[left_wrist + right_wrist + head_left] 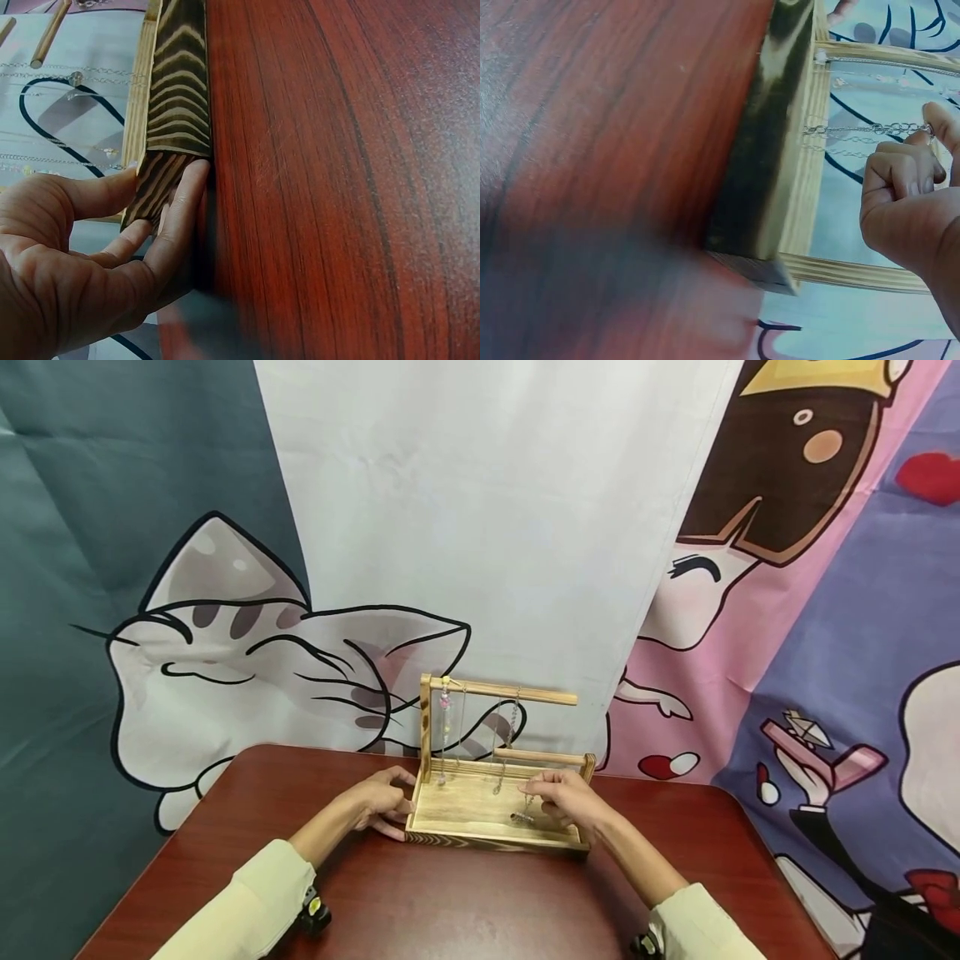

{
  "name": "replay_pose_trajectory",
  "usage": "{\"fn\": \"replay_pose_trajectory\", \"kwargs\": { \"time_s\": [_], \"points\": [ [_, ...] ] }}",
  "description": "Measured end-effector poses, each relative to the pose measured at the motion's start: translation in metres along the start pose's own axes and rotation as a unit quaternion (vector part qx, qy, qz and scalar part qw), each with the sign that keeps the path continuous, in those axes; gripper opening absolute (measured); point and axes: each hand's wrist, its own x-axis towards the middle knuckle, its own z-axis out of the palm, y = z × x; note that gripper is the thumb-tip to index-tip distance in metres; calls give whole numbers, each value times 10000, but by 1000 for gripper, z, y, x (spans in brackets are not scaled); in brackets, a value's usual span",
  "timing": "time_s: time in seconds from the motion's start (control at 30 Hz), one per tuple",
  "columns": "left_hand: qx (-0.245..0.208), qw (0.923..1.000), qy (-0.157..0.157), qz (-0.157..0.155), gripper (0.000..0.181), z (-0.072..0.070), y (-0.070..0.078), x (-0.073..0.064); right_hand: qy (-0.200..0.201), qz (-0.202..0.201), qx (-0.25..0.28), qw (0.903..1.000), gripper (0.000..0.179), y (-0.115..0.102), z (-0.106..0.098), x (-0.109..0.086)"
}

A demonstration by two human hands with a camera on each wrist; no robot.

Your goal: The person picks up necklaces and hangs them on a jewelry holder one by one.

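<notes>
A wooden jewelry stand (465, 814) with a shallow tray base stands on the table. My left hand (381, 802) grips the tray's left end, thumb at the rim and fingers along the outer side, as the left wrist view shows. Over the tray's right part, my right hand (566, 800) pinches a silver chain (877, 129) between thumb and forefinger. The chain's lower end (522, 817) lies on the tray floor. From the upper bar (547, 696) hang a pink-beaded necklace (445, 706) at the left and several thin chains (513, 722). The lower bar (570, 758) is on the right.
The reddish-brown table (450, 902) extends around the stand. Close behind it hangs a printed cloth (487, 527) with cartoon figures. Dark wrist devices (313, 912) sit at both sleeve cuffs.
</notes>
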Motion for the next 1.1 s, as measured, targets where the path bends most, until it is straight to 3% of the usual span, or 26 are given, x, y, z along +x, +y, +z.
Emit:
{"fn": "replay_pose_trajectory", "kwargs": {
  "time_s": [0.33, 0.57, 0.87, 1.1],
  "points": [
    [39, 10000, -9, -11, 57, -2, 1, 1, 354, -87, 119, 9993, 27, -30, -11, -8],
    [37, 10000, -32, -19, 58, -3, 0, 2, 434, -518, 212, 9975, 21, -46, -14, -15],
    [61, 10000, -27, -7, 59, -2, -1, 1, 804, -1455, 121, 9860, 19, -60, -13, -21],
    [14, 10000, -44, -22, 58, -1, -2, 2, 1036, -1721, 194, 9794, 16, -67, -15, -21]
  ]
}}
